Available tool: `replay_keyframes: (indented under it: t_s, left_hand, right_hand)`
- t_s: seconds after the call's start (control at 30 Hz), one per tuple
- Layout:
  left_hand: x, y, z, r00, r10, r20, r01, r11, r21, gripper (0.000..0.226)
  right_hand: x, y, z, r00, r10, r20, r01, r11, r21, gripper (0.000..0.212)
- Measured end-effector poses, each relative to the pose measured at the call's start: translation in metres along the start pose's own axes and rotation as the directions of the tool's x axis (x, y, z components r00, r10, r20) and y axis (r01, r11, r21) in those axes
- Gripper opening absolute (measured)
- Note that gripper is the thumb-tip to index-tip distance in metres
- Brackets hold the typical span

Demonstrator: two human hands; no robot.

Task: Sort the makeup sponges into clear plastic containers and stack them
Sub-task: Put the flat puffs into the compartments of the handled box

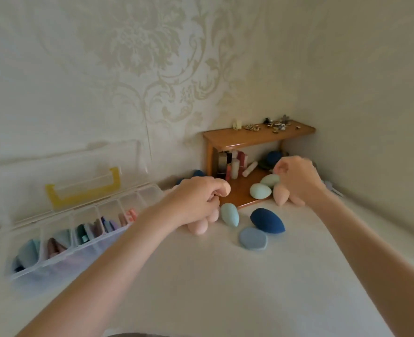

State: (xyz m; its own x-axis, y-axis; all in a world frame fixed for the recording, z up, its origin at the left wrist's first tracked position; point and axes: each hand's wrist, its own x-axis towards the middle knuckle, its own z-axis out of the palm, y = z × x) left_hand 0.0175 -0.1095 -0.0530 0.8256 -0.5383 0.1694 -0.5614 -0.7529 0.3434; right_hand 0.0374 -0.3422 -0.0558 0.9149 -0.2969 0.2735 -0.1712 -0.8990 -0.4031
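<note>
Patterned cream wallpaper backs a white table (201,276). At frame centre, our left hand (196,200) curls around peach sponges (198,226); exactly how many is hard to tell. Our right hand (296,178), centre right, is curled over a peach sponge (280,194) at the wooden shelf (257,136). Between the hands lie a mint sponge (229,214), a navy sponge (268,220) and a flat blue sponge (253,238). At lower left, the clear container (62,242) stands open, its compartments partly filled.
</note>
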Motion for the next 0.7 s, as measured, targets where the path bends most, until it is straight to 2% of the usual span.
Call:
replay_keyframes:
  t_s: [0.1,0.17,0.27,0.33,0.37,0.47,0.57,0.63,0.7]
  left_hand:
    - [0.018,0.02,0.013,0.995,0.065,0.07,-0.064,0.998,-0.016,0.03]
    - [0.03,0.031,0.02,0.99,0.097,0.105,-0.098,0.995,0.006,0.03]
    - [0.041,0.036,0.028,0.988,0.107,0.112,-0.112,0.993,0.033,0.028]
    - [0.044,0.038,0.031,0.987,0.107,0.122,-0.113,0.993,0.042,0.028]
    - [0.045,0.039,0.032,0.987,0.108,0.123,-0.114,0.992,0.045,0.027]
    - [0.044,0.038,0.033,0.99,0.107,0.089,-0.111,0.993,0.044,0.027]
    - [0.038,0.035,0.031,0.991,0.107,0.08,-0.11,0.993,0.033,0.028]
    - [0.032,0.034,0.027,0.991,0.11,0.069,-0.112,0.993,0.02,0.029]
    - [0.022,0.029,0.021,0.995,0.098,0.03,-0.098,0.995,-0.004,0.028]
  right_hand:
    - [0.013,0.048,-0.005,0.974,0.226,-0.011,-0.226,0.974,-0.005,0.027]
    - [0.025,0.074,-0.005,0.968,0.25,-0.006,-0.249,0.968,0.036,0.036]
    - [0.034,0.095,-0.001,0.972,0.23,0.036,-0.232,0.97,0.067,0.035]
    - [0.036,0.102,0.003,0.977,0.213,0.013,-0.213,0.976,0.042,0.034]
    - [0.036,0.105,0.004,0.981,0.193,-0.026,-0.191,0.98,0.054,0.031]
    - [0.035,0.106,0.006,0.98,0.163,-0.114,-0.133,0.964,0.231,0.027]
    - [0.031,0.095,-0.006,0.93,0.221,-0.295,-0.141,0.953,0.269,0.027]
    - [0.026,0.078,-0.017,0.9,0.198,-0.389,-0.076,0.949,0.307,0.025]
    - [0.016,0.051,-0.024,0.894,0.167,-0.416,0.024,0.909,0.416,0.024]
